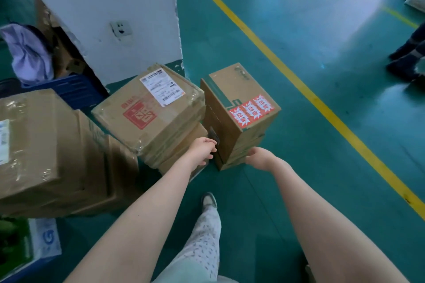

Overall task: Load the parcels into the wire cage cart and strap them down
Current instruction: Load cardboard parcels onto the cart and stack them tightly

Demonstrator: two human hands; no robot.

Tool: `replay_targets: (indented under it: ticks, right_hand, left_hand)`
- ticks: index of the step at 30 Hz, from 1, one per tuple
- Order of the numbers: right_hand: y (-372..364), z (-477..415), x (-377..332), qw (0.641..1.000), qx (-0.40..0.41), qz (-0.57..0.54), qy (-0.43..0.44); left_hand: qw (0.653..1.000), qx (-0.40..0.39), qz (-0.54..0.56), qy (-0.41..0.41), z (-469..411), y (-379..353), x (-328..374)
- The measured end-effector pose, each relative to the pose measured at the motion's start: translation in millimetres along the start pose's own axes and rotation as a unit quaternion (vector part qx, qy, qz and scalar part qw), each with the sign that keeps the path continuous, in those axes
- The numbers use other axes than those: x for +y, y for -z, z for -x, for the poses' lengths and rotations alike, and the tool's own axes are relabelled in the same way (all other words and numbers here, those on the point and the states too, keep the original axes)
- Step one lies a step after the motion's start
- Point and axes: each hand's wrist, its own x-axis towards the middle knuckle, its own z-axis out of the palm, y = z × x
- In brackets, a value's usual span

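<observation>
I'm seeing left grip point(203, 150) and right grip point(258, 156) flanking the red-stickered parcel point(241, 108), seemingly touching it; clamped or not, I cannot tell.

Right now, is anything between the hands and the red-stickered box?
Nothing visible. The left hand is at the side of the red-stickered box that faces the taped stack, in the narrow gap between them; the right hand is at its opposite lower corner. The cart is out of view.

Daylight pours in from the upper right, bleaching the green floor point(299, 18) into pale glare. The left is dimmer; tape on the big parcel point(46, 145) glints. Everything is slightly soft, and the yellow line point(276, 60) bows with wide-angle distortion.
</observation>
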Motion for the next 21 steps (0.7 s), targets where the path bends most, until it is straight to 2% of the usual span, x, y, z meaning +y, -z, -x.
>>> replay_targets:
  ticks: [15, 21]
  right_hand:
    - [107, -159, -17, 0.998, 0.053, 0.021, -0.039]
    - [124, -196, 17, 0.992, 0.088, 0.007, -0.085]
  left_hand:
    - [0.996, -0.043, -0.020, 0.074, -133, -37, 98]
    - [0.985, -0.052, 0.006, 0.164, -166, -62, 98]
